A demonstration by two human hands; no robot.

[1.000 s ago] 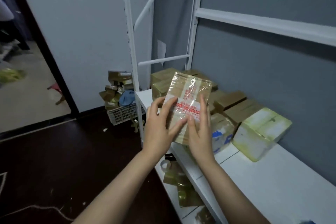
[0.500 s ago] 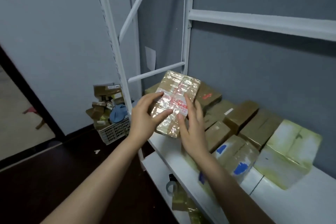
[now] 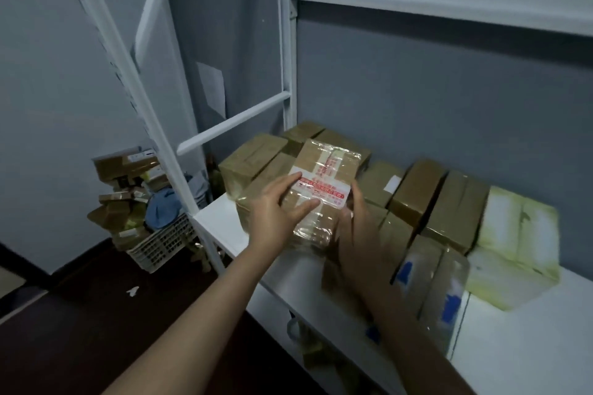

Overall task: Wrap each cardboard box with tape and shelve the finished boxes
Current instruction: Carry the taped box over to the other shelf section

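Observation:
A flat cardboard box (image 3: 324, 176) wrapped in shiny clear tape, with a white label printed in red, is held between both hands over the left end of the white shelf (image 3: 224, 221). My left hand (image 3: 276, 212) holds its left edge, fingers stretched across the label and thumb on the lower face. My right hand (image 3: 359, 228) holds the right edge; it is blurred. The box sits low, on or just above other taped boxes; I cannot tell whether it touches them.
Several taped brown boxes (image 3: 417, 192) fill the shelf against the grey wall, with a pale yellow-green box (image 3: 516, 247) at the right. White rack uprights (image 3: 288, 51) and braces stand close. A basket (image 3: 160, 244) piled with boxes sits on the dark floor.
Both hands have carried the taped box down and forward toward the boxes at the shelf's left end. The view has swung closer to the shelf.

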